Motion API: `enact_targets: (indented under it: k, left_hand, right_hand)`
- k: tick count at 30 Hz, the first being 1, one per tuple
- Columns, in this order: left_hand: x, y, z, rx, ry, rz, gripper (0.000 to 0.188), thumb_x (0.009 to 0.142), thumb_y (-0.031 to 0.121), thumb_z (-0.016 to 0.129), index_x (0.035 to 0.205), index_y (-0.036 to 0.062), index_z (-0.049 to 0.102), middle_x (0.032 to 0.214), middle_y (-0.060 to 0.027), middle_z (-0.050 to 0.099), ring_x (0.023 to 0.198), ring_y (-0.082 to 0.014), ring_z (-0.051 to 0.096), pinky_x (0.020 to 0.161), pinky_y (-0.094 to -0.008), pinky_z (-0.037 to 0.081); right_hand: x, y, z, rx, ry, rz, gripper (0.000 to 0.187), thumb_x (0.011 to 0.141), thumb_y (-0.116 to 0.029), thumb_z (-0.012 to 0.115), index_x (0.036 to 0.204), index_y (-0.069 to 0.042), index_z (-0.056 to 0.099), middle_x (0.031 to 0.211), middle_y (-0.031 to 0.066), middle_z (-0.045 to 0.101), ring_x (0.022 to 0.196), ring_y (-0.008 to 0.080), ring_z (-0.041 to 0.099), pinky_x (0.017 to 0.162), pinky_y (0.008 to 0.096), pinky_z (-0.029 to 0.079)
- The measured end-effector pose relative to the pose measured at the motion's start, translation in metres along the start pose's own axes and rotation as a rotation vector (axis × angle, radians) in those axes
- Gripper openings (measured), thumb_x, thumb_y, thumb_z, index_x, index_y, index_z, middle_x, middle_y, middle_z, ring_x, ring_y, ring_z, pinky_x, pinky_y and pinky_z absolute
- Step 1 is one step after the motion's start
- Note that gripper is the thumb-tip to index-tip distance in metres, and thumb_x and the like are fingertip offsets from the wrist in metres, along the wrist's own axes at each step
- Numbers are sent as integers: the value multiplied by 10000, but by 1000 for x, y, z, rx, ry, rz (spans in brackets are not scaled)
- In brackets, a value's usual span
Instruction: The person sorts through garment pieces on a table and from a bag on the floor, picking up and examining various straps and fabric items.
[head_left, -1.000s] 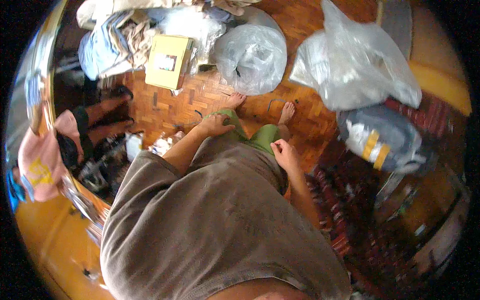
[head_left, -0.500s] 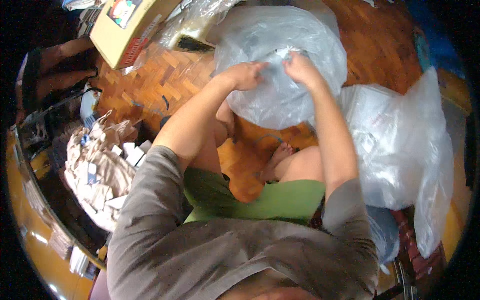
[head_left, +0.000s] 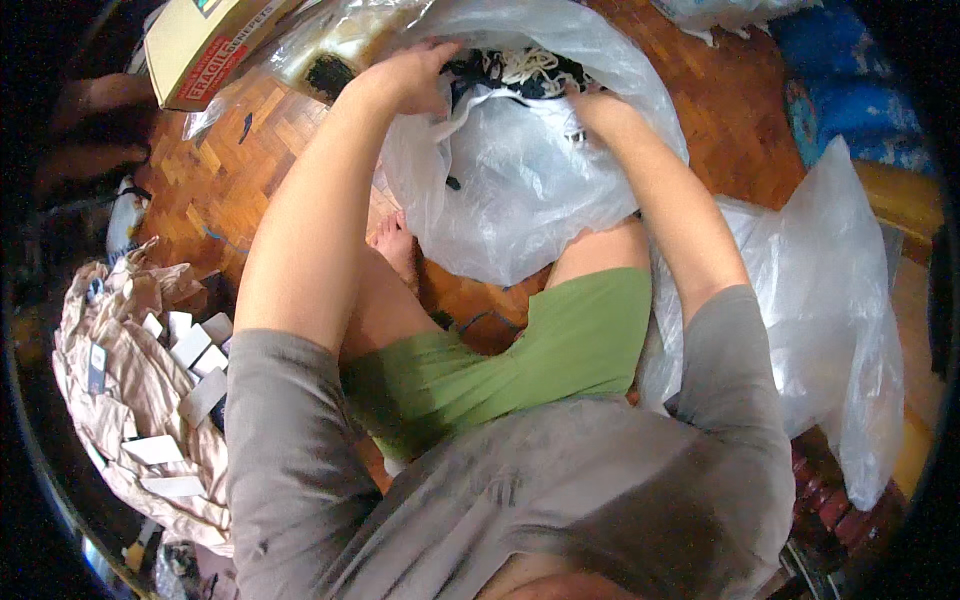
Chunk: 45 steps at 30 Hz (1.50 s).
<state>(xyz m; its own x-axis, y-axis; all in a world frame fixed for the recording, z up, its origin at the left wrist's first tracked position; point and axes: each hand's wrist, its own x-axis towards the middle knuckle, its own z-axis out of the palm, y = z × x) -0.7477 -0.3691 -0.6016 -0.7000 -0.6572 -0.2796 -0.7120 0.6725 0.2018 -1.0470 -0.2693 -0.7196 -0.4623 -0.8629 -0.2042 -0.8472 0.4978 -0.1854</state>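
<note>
A large translucent plastic bag (head_left: pixel 520 190) stands in front of me between my knees, its mouth spread apart. Inside its far part show black and white cords (head_left: pixel 530 70) in a tangle. My left hand (head_left: pixel 412 78) is at the left side of the mouth, fingers bent around the plastic edge. At the right side, my right hand (head_left: pixel 600 112) is closed at the edge beside the cords; its fingertips are partly hidden. A small dark piece (head_left: pixel 453 183) shows against the bag's near wall.
Beige cloth with several white tags (head_left: pixel 150 450) lies at my left. A cardboard box (head_left: pixel 205 55) and a clear-wrapped bundle (head_left: pixel 335 60) lie far left. Another filled plastic bag (head_left: pixel 800 300) is at my right, with a blue item (head_left: pixel 850 80) beyond. Parquet floor (head_left: pixel 240 180) lies beneath.
The bag's mouth has been pulled apart, exposing the cords inside. My left hand moved left and away from me; my right hand stayed near the right side. The view has shifted.
</note>
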Motion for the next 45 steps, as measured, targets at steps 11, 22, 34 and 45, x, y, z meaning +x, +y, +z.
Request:
enact_targets:
  k: [11, 22, 34, 45]
  left_hand:
    - [-29, 11, -15, 68, -84, 30, 553, 872, 77, 589, 1423, 33, 570, 1228, -229, 699, 1135, -388, 677, 984, -457, 543]
    - [-45, 33, -12, -303, -111, 183, 503, 912, 95, 678, 1410, 113, 612, 1263, -167, 710, 1151, -331, 683, 1016, -414, 533]
    - [-67, 106, 21, -878, -651, -46, 506, 977, 514, 665, 894, 21, 744, 781, -57, 706, 658, -143, 677, 570, -293, 566]
    - [-110, 65, -117, -1846, 225, 64, 165, 967, 119, 642, 821, 49, 613, 656, 24, 582, 531, -93, 488, 504, -264, 407]
  right_hand:
    - [-83, -140, 15, 233, -41, -558, 426, 869, -311, 759, 1187, -36, 688, 1100, 208, 721, 1040, 433, 681, 907, 487, 556]
    - [-205, -30, -86, 636, 189, -435, 295, 877, -234, 782, 1114, -61, 745, 1150, 141, 733, 991, 304, 729, 825, 412, 570]
    - [-276, -56, -133, 438, -85, -717, 433, 926, -304, 717, 1298, -85, 678, 1199, 172, 720, 1008, 354, 708, 879, 469, 556]
    - [-176, -20, -120, 624, -204, -549, 296, 969, -257, 665, 1144, -27, 728, 1099, 173, 755, 1026, 312, 733, 909, 404, 565]
